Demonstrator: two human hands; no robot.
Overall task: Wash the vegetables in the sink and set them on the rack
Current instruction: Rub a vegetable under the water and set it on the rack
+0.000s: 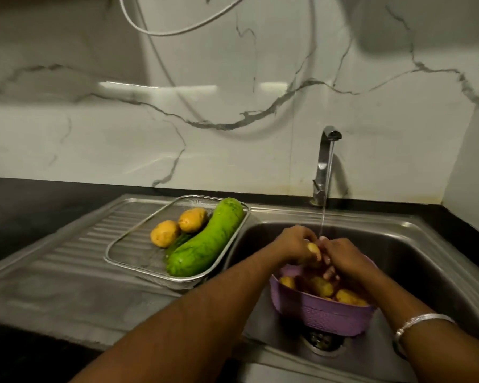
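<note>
A small yellow potato (314, 250), wet and smooth, sits right of the frame's centre, gripped between the left hand (295, 244) and right hand (340, 257), both curled round it under the tap's (325, 164) stream. Below them, a purple basket (320, 313) in the sink (415, 244) holds more potatoes. Left of centre, the wire rack (127, 244) carries two potatoes and a long green gourd (208, 241).
</note>
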